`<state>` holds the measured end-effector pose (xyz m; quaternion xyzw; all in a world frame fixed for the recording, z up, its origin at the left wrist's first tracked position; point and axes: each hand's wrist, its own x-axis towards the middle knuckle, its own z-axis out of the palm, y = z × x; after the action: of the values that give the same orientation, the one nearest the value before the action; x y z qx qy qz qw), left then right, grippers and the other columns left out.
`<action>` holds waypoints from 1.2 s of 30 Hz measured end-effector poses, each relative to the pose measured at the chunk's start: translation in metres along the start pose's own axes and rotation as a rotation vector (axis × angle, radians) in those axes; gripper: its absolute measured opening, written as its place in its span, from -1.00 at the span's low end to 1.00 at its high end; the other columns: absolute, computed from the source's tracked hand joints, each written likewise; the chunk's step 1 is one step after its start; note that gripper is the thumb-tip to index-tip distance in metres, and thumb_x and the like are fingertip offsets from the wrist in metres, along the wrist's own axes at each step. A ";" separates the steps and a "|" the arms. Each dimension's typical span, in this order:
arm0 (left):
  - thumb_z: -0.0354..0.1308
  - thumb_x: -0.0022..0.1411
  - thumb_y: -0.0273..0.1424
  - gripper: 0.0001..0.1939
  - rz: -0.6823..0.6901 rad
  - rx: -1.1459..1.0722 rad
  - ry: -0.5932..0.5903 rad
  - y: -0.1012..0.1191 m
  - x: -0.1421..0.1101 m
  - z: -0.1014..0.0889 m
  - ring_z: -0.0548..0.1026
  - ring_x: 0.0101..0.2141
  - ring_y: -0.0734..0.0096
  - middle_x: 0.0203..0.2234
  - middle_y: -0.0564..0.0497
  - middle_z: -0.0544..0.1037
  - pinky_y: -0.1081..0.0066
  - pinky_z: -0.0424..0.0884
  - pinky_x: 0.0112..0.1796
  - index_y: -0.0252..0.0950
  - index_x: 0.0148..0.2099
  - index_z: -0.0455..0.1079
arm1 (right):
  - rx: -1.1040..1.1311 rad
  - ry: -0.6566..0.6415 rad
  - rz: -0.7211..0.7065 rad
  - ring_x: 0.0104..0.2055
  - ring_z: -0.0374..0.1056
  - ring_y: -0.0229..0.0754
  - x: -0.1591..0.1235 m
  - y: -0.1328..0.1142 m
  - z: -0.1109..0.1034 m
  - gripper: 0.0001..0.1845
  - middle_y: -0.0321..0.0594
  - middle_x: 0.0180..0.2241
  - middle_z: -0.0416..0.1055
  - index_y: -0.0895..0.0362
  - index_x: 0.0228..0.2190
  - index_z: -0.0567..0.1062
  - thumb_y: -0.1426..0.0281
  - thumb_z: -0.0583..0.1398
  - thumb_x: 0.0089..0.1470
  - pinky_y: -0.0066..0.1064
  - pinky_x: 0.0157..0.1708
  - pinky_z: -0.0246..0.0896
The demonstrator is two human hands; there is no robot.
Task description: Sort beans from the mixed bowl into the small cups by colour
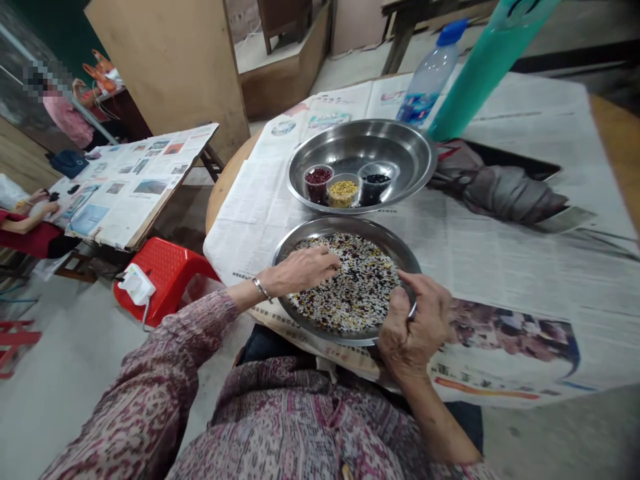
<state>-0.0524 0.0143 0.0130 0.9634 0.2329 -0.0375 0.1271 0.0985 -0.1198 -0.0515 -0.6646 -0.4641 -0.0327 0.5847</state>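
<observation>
The right hand (417, 323) clamps the lower-center bowl's (357, 339) rim; the left hand (313, 267), fingers bunched, is over its mixed grains (350, 287).

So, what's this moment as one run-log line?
left hand: at mixed grains; right hand: gripping near bowl; far bowl: three cups

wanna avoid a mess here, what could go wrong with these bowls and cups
The round steel bowl of mixed grains and beans sits at the near table edge, gripped at the rim by the right hand; a hard push could tip it. The left hand, low over the mix, might flick grains out. The small clear plastic cup of yellow beans has no lid, so a knock could spill it.
</observation>
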 end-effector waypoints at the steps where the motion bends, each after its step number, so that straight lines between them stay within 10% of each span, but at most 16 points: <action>1: 0.02 0.43 -0.28 -0.74 0.036 -0.035 -0.023 0.002 -0.011 -0.002 0.44 -0.09 0.33 -0.11 -0.06 0.43 0.35 0.40 -0.06 -0.30 0.05 0.33 | 0.000 -0.006 0.000 0.01 0.33 -0.04 0.000 0.000 0.000 -0.67 -0.02 -0.11 0.44 0.18 -0.06 0.49 0.34 0.05 0.24 -0.05 0.06 0.22; 10: -0.09 0.40 -0.55 -0.68 0.274 0.071 -0.035 0.035 -0.009 0.012 0.41 -0.04 0.33 -0.01 -0.10 0.42 0.39 0.39 -0.17 -0.24 0.10 0.34 | -0.009 -0.023 -0.013 0.01 0.33 -0.02 -0.001 0.001 -0.001 -0.67 0.00 -0.12 0.44 0.20 -0.07 0.49 0.34 0.06 0.24 -0.06 0.06 0.22; 15: -0.06 0.45 -0.20 -0.71 0.157 0.069 -0.013 0.033 0.006 0.012 0.48 -0.26 0.38 -0.25 0.00 0.53 0.42 0.32 -0.38 -0.22 -0.04 0.41 | -0.009 -0.018 0.020 0.00 0.33 -0.03 0.000 -0.001 0.000 -0.67 -0.02 -0.12 0.44 0.18 -0.09 0.50 0.31 0.06 0.23 -0.06 0.05 0.22; 20: 0.00 0.43 -0.26 -0.74 0.025 0.082 0.190 0.027 0.003 0.008 0.41 -0.05 0.31 -0.07 -0.05 0.46 0.34 0.37 -0.09 -0.24 0.04 0.39 | 0.002 -0.020 0.031 0.00 0.33 -0.04 0.000 -0.001 0.000 -0.68 -0.02 -0.12 0.44 0.17 -0.10 0.51 0.31 0.06 0.23 -0.06 0.06 0.21; 29: 0.10 0.26 -0.55 -0.80 0.006 -0.153 -0.057 0.029 0.032 0.008 0.45 -0.14 0.33 -0.20 -0.06 0.51 0.36 0.35 -0.04 -0.36 -0.07 0.44 | 0.006 -0.028 0.025 0.00 0.31 -0.06 -0.001 -0.001 0.000 -0.68 -0.05 -0.12 0.43 0.16 -0.11 0.50 0.30 0.06 0.23 -0.07 0.05 0.19; 36: 0.08 0.22 -0.60 -0.84 0.051 -0.308 -0.053 0.021 -0.016 -0.006 0.49 -0.25 0.47 -0.29 0.03 0.56 0.42 0.37 -0.10 -0.31 -0.25 0.46 | 0.003 -0.029 0.018 -0.02 0.32 -0.08 0.000 0.000 0.000 -0.71 -0.06 -0.13 0.43 0.15 -0.11 0.50 0.32 0.08 0.21 -0.10 0.05 0.20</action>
<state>-0.0567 -0.0087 0.0252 0.9369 0.2078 -0.0237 0.2803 0.0983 -0.1199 -0.0510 -0.6685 -0.4666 -0.0169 0.5789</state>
